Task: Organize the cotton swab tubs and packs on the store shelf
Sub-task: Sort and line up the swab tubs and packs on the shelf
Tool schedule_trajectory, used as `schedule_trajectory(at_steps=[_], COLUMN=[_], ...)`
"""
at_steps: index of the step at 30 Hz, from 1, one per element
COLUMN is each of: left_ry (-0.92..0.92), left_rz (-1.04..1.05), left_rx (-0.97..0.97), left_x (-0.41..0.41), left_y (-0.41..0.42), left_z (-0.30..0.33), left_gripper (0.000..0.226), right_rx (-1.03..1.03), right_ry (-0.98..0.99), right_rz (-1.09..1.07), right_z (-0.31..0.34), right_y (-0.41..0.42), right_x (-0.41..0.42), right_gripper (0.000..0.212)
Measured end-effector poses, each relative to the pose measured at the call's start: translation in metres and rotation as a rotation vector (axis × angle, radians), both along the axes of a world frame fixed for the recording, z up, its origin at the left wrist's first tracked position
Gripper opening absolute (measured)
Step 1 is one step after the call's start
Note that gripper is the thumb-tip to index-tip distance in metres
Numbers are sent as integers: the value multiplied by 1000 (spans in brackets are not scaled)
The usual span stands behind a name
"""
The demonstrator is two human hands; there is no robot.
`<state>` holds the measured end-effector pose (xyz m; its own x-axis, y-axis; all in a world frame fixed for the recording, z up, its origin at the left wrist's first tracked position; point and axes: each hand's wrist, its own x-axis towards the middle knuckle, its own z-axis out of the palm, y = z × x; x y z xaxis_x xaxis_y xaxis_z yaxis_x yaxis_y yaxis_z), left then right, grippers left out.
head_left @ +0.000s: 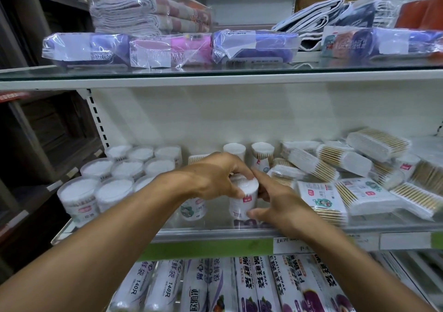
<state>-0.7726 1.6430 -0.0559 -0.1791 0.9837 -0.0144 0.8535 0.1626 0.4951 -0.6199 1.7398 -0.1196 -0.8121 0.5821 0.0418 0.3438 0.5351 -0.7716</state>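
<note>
A small round tub of cotton swabs stands near the front middle of the glass shelf. My left hand grips its top from the left. My right hand holds its right side, thumb low against the wall. Another small tub stands just left of it, partly hidden under my left hand. Several wide tubs sit in rows on the left. Two small tubs stand at the back. Flat packs of wooden-stick swabs lie in a loose heap on the right.
The upper glass shelf carries bagged cloths and purple packs. Below, rolls of plastic wrap and food bags fill the lower shelf. A green price strip runs along the shelf front. Dark wooden furniture stands at the left.
</note>
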Motion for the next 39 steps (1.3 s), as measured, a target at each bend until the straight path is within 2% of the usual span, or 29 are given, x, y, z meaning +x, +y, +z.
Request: schedule_trajectory(at_steps=[6,9,12,14,17,22,30,39], left_ry=[42,26,34,16,66,238,338,388], left_rz=[-28,-75,9,84,154,153,113,91], left_rx=[-51,-88,58,135,147,108,-6,60], left_x=[-1,-6,-22,-34,-46,-58,-69,-69], left_y=[1,-1,-2,0,9,38,85,96], left_z=[6,13,25,30,32,24,-3,-10], left_gripper=[40,43,39,36,38,44,43,39], right_rx=[105,221,375,419,462,439,494,455], right_ry=[-145,-120,67,138,95,-27,-126,-171], right_rz=[47,25,-144,-251,-335,-274,-162,-125], right_z=[7,28,46,52,53,48,44,45], right_y=[5,13,36,57,81,97,111,111], right_x=[-2,-2,-6,-11,-24,-49,-62,-67], right_gripper=[103,84,57,48,42,38,25,39])
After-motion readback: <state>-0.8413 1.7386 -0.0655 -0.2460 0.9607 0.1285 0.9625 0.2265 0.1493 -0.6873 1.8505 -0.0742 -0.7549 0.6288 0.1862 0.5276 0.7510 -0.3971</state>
